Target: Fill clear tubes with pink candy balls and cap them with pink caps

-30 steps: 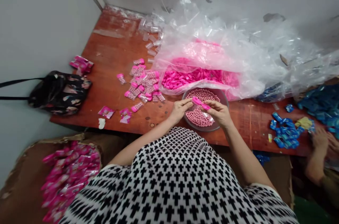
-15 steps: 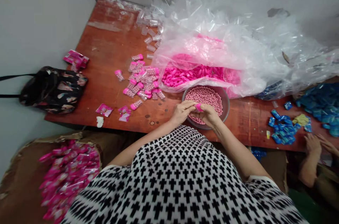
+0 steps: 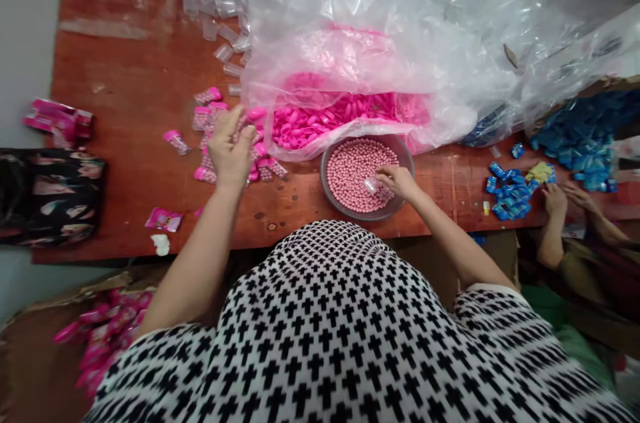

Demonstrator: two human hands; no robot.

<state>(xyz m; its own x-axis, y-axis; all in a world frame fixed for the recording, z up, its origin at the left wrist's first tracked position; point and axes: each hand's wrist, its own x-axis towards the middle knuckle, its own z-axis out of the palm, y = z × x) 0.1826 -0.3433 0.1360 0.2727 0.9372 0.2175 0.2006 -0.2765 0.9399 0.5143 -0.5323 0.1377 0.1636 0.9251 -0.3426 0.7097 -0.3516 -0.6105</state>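
Note:
In the bowl [image 3: 326,193] of round pink beads [image 3: 350,166], my right hand [image 3: 399,182] pinches a small clear plastic tube [image 3: 371,185] low over the beads. My left hand [image 3: 230,150] is above the pile of bead-filled tubes with pink caps [image 3: 206,174] and hides part of it. Its fingers are spread, with no object visible in them. A pink cap end shows just beyond its fingertips. Behind the bowl, loose bright-pink caps [image 3: 305,126] fill the mouth of a large clear plastic bag [image 3: 300,43].
Empty clear tubes [image 3: 227,33] are scattered at the back left. Pink packets [image 3: 164,219] and a floral bag [image 3: 60,196] sit at the left. An open carton [image 3: 30,356] of pink packets stands below. On the right, a co-worker's hands [image 3: 555,200] are by blue pieces [image 3: 510,193].
My hands, together over the bowl around a pink-capped piece before, are now apart. The left has moved to the filled tubes; the right holds a clear tube in the beads. The view has shifted.

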